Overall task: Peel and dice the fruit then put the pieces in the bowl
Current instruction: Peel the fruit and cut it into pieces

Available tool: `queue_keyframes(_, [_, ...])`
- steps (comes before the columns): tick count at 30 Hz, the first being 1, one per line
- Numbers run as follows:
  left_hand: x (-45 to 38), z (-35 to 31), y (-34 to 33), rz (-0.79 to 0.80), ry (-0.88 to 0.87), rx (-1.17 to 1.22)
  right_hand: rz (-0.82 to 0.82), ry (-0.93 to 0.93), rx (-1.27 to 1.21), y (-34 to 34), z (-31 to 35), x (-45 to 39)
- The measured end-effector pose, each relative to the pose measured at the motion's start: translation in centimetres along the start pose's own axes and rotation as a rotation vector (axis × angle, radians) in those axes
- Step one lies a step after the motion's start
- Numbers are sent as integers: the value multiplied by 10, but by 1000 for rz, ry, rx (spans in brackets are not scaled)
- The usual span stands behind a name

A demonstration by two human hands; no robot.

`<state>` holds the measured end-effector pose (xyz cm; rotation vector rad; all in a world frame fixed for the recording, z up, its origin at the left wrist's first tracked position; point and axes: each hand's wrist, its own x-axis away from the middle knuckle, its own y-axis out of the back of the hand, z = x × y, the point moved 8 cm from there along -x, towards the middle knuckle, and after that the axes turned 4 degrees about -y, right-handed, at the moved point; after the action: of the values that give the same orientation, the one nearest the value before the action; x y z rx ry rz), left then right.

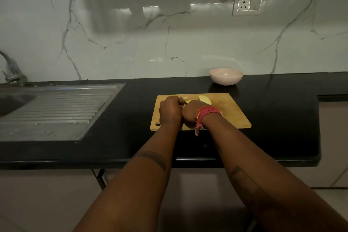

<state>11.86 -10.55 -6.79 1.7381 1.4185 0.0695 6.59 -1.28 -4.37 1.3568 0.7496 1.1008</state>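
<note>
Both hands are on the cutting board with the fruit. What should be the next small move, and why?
Probably another downward cut. The left hand grips the knife, the right hand holds the pale fruit on the cutting board, and the pink bowl behind looks empty, so dicing seems unfinished.

A shiny metal sink (56,111) with a tap (13,69) sat at the left of the black counter (273,118), and a wall socket (248,4) was on the marble wall (131,43).
</note>
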Motion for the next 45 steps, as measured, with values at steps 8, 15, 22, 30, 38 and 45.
queue_keyframes(8, [-3, 4, -1, 1, 44, 22, 60, 27, 75, -5, 6, 11])
queue_keyframes(15, [-1, 7, 1, -19, 93, 66, 49, -50, -75, -5, -7, 34])
queue_keyframes(22, [-2, 7, 0, 26, 120, 60, 52, -171, -168, -19, -35, 47])
queue_keyframes(30, [1, 8, 0, 2, 127, 106, -44, -173, -239, -5, -34, 46])
queue_keyframes(38, [-1, 9, 0, 17, 98, 109, -42, -112, -193, 0, -15, 33])
queue_keyframes(45, [-4, 9, 0, 34, 94, 110, -35, -54, -54, 1, -1, 8])
